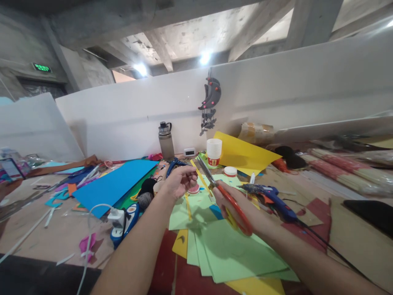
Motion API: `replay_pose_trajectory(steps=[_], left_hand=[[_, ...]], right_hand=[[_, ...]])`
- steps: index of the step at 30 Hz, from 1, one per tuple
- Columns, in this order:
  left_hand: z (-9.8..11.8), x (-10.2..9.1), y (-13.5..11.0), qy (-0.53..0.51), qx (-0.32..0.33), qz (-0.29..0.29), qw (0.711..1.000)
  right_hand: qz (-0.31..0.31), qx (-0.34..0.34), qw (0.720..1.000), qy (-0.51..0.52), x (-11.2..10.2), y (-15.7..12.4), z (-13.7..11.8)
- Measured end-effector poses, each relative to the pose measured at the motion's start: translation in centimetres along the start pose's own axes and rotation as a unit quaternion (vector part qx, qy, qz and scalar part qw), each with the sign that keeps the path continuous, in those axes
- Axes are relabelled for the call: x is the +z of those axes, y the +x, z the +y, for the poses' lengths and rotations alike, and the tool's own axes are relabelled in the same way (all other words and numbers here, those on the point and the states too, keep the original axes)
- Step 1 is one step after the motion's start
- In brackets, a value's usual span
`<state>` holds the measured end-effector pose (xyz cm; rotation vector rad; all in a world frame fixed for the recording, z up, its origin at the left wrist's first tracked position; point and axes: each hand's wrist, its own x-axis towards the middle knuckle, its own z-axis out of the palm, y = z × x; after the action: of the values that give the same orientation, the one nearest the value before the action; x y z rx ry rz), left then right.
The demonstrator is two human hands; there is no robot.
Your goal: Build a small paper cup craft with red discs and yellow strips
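Observation:
My left hand (181, 183) is closed, with its fingertips pinched on a narrow yellow paper strip (202, 180). In my right hand (229, 196) is a pair of scissors (233, 209) with red and yellow handles. The blades point up and away from me, close beside the strip. Under both hands lie light green paper sheets (239, 250), overlapping one another. Another thin yellow strip (188, 207) rests on the green paper below my left hand. A small blue paper piece (216, 212) lies near the scissors.
A blue hot glue gun (276, 200) with a black cord lies to the right. White paper cups (214, 149) and a grey bottle (166, 141) stand at the back. To the left are a blue sheet (116, 184) and a power strip (127, 223). A person's hand (7, 186) shows far left.

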<state>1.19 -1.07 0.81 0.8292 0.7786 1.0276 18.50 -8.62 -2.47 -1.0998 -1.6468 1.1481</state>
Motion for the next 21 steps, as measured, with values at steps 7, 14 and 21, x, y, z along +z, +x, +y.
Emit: replay_pose_trajectory(steps=[7,14,21], left_hand=[[-0.30,0.67,-0.24,-0.002,-0.041,-0.006,0.999],[-0.37,0.75,-0.34,0.008,-0.039,-0.002,0.999],[-0.24,0.86,-0.30,0.002,-0.049,0.006,0.999]], right_hand=[[-0.013,0.069,0.997,0.032,0.07,-0.04,0.37],[-0.015,0.073,0.997,0.024,0.12,-0.01,0.70],[-0.014,0.085,0.996,0.021,0.21,-0.15,0.36]])
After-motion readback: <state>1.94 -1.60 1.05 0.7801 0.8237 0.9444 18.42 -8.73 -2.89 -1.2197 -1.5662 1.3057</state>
